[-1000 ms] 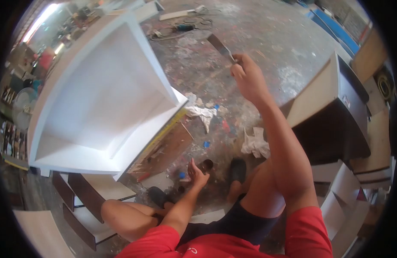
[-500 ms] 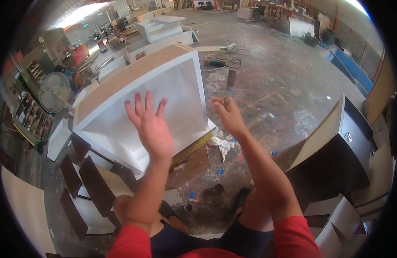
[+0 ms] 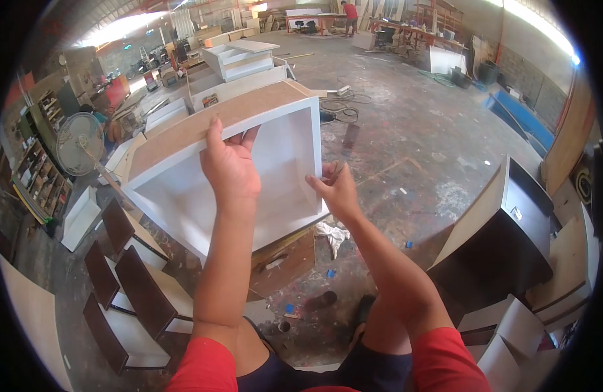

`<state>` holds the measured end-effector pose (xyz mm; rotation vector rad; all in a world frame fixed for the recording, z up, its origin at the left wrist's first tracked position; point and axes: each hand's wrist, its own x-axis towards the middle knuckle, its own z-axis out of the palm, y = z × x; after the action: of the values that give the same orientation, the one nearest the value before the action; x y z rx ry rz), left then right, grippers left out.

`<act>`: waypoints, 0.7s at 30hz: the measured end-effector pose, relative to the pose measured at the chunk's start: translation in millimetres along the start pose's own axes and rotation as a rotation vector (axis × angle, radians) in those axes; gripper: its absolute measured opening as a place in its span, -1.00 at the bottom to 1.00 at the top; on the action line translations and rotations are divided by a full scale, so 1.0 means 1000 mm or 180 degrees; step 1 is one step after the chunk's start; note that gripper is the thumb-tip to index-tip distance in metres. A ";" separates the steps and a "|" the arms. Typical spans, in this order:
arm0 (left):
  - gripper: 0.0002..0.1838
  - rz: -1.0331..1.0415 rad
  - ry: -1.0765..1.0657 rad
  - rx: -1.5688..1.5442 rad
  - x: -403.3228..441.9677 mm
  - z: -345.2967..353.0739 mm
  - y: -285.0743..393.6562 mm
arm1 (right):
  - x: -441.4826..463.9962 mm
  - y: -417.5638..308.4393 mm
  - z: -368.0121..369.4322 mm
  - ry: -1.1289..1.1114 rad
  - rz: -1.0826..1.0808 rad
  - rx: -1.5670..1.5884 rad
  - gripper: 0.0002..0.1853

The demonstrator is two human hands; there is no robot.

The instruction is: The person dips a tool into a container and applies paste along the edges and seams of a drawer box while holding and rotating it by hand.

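A white-painted open cabinet box (image 3: 318, 140) with a bare brown wood side stands tilted in front of me. My left hand (image 3: 231, 166) is closed on its upper edge, thumb on the brown side and fingers inside. My right hand (image 3: 335, 189) is beside the box's right edge, its thumb at or near that edge. In its closed fingers is what looks like a paintbrush (image 3: 351, 136), the dark brown end pointing up and blurred. A white rag (image 3: 333, 239) lies on the floor below the box's right corner.
Dark-fronted drawers (image 3: 145, 287) sit at the left, with a fan (image 3: 81, 144) behind. A dark cabinet (image 3: 494, 235) stands at the right. Cables (image 3: 344, 104) and a small cup (image 3: 284, 326) are on the floor. A person in red (image 3: 350, 18) stands far back.
My left hand has gone from spread in the air to gripping the box's upper edge. The right hand has come down to the box's right edge with the brush. The view has tilted up slightly.
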<state>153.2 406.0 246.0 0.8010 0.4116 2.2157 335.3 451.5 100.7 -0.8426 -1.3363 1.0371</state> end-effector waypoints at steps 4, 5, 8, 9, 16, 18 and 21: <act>-0.50 -0.0252 -0.0403 0.0061 0.010 -0.008 0.041 | -0.011 -0.009 -0.010 -0.0344 -0.0379 -0.0041 -0.20; -0.50 -0.0297 -0.0465 0.0074 0.014 -0.013 0.049 | -0.014 -0.010 -0.012 -0.0450 -0.0542 -0.0104 -0.13; -0.47 -0.0448 -0.0662 0.0111 0.028 -0.034 0.070 | -0.029 -0.016 -0.011 -0.0459 -0.1070 -0.0858 0.28; -0.46 -0.0502 -0.0751 0.0106 0.032 -0.042 0.073 | -0.037 -0.022 -0.007 -0.0419 -0.1290 -0.1169 0.35; -0.24 -0.0640 -0.0543 0.0070 0.038 -0.061 0.068 | -0.095 -0.024 0.047 -0.0537 -0.0835 -0.1110 0.13; -0.21 -0.0645 -0.0340 0.0101 0.032 -0.059 0.068 | -0.104 -0.031 0.060 -0.0548 -0.0756 -0.1078 0.15; -0.15 -0.0551 -0.0110 -0.0003 0.022 -0.054 0.064 | -0.112 -0.025 0.071 -0.0494 -0.0666 -0.1154 0.21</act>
<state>71.9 375.9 246.3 0.7724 0.4461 2.0390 273.2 332.0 90.3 -0.8772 -1.7383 0.7173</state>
